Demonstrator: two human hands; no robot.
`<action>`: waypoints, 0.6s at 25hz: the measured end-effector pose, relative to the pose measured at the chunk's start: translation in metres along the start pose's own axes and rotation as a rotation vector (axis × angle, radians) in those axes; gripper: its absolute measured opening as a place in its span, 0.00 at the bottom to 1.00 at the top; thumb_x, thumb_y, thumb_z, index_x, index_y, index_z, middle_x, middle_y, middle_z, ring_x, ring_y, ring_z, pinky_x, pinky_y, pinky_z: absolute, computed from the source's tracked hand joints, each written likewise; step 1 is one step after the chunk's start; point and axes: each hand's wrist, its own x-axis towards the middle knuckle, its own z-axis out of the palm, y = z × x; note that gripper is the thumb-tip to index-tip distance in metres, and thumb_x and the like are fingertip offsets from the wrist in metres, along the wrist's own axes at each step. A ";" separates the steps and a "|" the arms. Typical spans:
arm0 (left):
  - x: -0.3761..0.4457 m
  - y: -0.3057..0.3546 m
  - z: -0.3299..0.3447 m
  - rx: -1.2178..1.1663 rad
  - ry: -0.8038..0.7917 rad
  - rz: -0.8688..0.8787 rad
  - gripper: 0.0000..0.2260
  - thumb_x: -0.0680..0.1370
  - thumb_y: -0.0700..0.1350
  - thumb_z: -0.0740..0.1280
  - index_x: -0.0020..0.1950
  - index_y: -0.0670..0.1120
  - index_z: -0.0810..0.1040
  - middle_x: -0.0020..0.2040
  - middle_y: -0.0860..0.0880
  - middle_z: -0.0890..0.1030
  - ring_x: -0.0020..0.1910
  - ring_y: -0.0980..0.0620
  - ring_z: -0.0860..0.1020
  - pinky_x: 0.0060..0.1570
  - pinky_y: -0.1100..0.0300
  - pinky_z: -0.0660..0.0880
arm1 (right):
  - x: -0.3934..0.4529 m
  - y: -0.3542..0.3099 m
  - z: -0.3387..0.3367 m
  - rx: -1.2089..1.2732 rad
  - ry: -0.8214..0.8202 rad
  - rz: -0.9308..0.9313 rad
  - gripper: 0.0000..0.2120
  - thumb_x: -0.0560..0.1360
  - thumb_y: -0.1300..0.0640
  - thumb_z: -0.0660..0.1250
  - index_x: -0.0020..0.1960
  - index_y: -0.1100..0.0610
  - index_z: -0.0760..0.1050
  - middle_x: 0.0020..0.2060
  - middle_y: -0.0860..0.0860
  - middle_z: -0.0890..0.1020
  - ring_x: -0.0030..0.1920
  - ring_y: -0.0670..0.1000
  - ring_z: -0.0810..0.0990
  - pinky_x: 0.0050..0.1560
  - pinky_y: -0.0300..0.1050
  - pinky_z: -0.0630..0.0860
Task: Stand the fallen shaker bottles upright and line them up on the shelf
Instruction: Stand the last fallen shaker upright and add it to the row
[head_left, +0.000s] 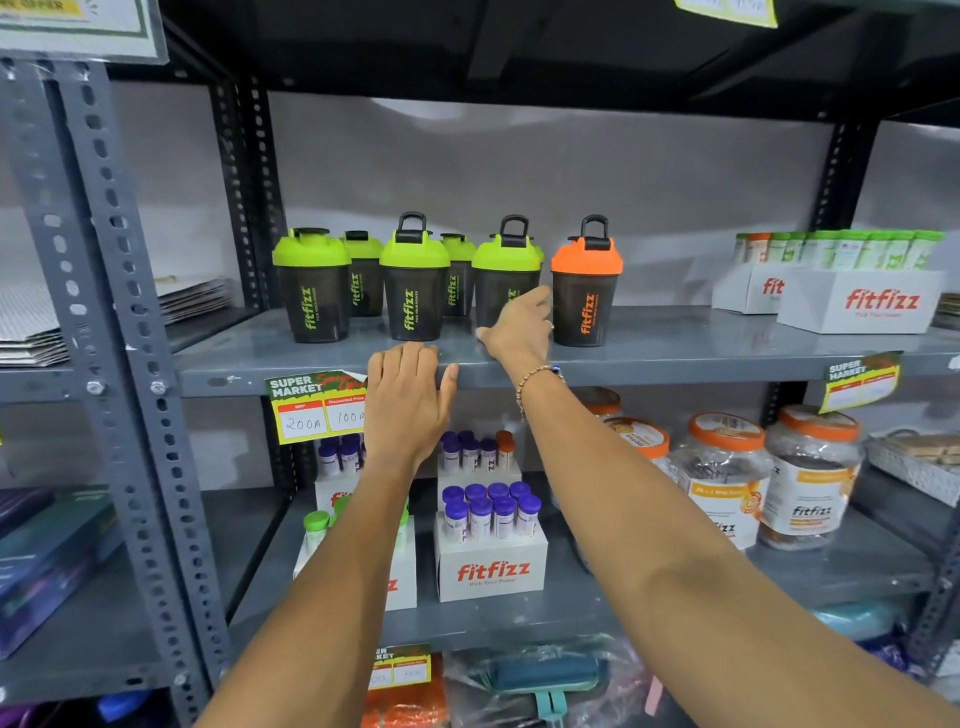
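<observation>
All shaker bottles in view are found upright on the grey shelf (675, 353). A front row of four is seen: three green-lidded bottles (311, 286), (414, 283), (501, 275) and, at the 3 o'clock end, the orange-lidded bottle (586, 283). Two more green-lidded bottles (363, 275), (457, 275) are set behind the gaps, toward 12 o'clock. No fallen bottle is visible.

The right hand (519, 327) is placed between the third green bottle and the orange one, fingers extended together toward 1 o'clock and laid against the green bottle's wall; nothing is clamped. Contact with the orange bottle cannot be confirmed. The left hand (408, 395) is rested at the shelf's front edge, at 6 o'clock from the middle green bottle, fingers loosely together, thumb spread, nothing gripped.

Hazards are judged as follows:

- A sideways nudge applied high on a wall is likely to tip a bottle, since these appear empty and light.
- The close front row may topple in sequence if one bottle is pushed toward 9 o'clock.
- The raised carry loops may be snagged by a withdrawing hand or bracelet (537, 371).
- A bottle drawn toward 6 o'clock may clear the lipless front edge.
</observation>
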 end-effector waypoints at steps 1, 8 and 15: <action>0.001 0.001 -0.001 -0.011 -0.003 0.005 0.17 0.81 0.53 0.54 0.49 0.43 0.74 0.48 0.44 0.78 0.45 0.44 0.73 0.51 0.52 0.64 | -0.002 -0.001 0.000 -0.034 0.027 -0.002 0.48 0.68 0.53 0.76 0.75 0.66 0.49 0.71 0.63 0.65 0.69 0.61 0.70 0.65 0.51 0.72; -0.002 0.003 0.000 -0.016 0.006 -0.002 0.17 0.81 0.53 0.54 0.50 0.42 0.75 0.48 0.44 0.78 0.45 0.43 0.73 0.53 0.52 0.64 | 0.001 0.005 0.000 -0.001 0.018 0.015 0.40 0.70 0.56 0.74 0.70 0.67 0.53 0.64 0.62 0.75 0.66 0.61 0.74 0.60 0.50 0.74; -0.001 0.012 -0.014 -0.076 -0.053 -0.070 0.17 0.81 0.52 0.55 0.50 0.41 0.77 0.48 0.44 0.79 0.47 0.43 0.74 0.56 0.49 0.68 | -0.010 0.009 -0.014 -0.043 -0.025 -0.004 0.33 0.72 0.50 0.73 0.67 0.66 0.61 0.63 0.61 0.76 0.64 0.60 0.75 0.60 0.50 0.74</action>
